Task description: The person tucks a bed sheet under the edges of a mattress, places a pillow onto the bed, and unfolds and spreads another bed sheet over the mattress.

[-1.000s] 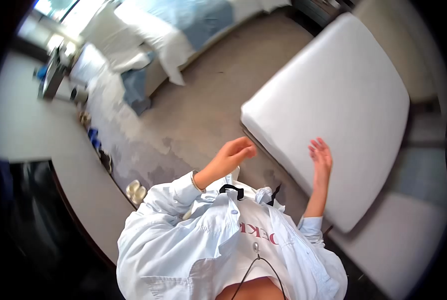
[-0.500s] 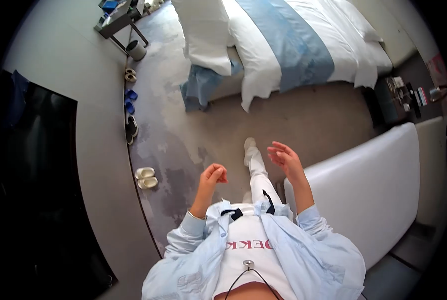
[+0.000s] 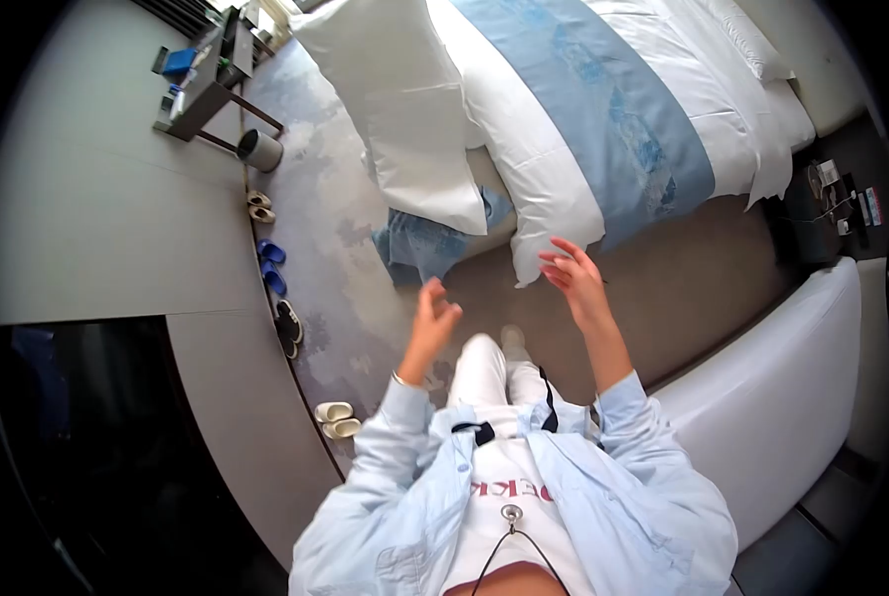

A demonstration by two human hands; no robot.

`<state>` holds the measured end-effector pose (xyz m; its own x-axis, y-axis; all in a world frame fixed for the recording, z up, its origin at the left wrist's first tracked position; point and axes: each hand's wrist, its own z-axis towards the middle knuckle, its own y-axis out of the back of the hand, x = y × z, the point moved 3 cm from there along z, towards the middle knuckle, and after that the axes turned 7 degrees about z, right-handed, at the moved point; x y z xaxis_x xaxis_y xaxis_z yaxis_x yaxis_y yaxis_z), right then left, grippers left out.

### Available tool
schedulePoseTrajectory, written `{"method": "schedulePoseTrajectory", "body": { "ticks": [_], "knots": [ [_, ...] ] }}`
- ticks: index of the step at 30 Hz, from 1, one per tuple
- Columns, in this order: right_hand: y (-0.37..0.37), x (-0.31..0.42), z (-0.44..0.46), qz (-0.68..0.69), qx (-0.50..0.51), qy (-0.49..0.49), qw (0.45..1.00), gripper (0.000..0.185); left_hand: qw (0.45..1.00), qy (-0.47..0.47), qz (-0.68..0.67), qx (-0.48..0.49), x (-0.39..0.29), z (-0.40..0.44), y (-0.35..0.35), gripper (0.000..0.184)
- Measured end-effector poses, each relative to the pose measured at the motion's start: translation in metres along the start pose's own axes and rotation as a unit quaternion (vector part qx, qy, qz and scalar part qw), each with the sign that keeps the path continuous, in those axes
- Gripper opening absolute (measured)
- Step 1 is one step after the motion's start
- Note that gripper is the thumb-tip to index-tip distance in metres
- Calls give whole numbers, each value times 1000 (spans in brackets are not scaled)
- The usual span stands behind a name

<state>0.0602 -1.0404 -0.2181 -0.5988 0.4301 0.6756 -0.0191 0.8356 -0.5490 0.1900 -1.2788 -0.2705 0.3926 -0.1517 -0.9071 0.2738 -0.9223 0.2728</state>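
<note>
Nearer the bed (image 3: pixel 491 171) than before, the right hand (image 3: pixel 575 283), fingers spread and empty, is closer to the white duvet (image 3: pixel 549 194) ahead, slanting far-left to near-right, than the left hand (image 3: pixel 431 325), empty fingers loosely curled.

The duvet (image 3: pixel 534 149) is coloured white and is crossed by a grey-blue runner (image 3: pixel 519 50), patterned with brighter blue blotches. At the lower left corner of the bed (image 3: pixel 486 171), a mottled blue cloth (image 3: pixel 419 241) is overlapped by a white sheet (image 3: pixel 395 109). The carpet (image 3: pixel 330 179) is blotched in grey, bluish grey and cream. Along its left edge, cream clogs (image 3: pixel 334 410), blue slippers (image 3: pixel 273 278) and white-trimmed black shoes (image 3: pixel 288 326) are seen. White trousers (image 3: pixel 477 372) are worn; the shirt (image 3: pixel 365 517) is tinted pale blue, the white T-shirt (image 3: pixel 494 459) lettered in red.
</note>
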Motion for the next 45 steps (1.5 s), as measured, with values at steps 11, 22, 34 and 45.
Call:
{"method": "schedulePoseTrajectory", "body": {
  "ticks": [11,22,34,45],
  "knots": [
    [8,-35,150,-141,-176,-82,971,32,976,31,113,-186,88,429,157,67],
    [-88,-37,313,-92,-147,-122,977,29,969,2,-63,-239,122,656,214,84],
    [-56,-41,327,-95,-253,-130,954,30,957,-43,114,-262,21,688,234,43],
    [-71,54,269,-297,-167,64,938,27,918,-273,-30,-286,-218,617,152,18]
  ]
}}
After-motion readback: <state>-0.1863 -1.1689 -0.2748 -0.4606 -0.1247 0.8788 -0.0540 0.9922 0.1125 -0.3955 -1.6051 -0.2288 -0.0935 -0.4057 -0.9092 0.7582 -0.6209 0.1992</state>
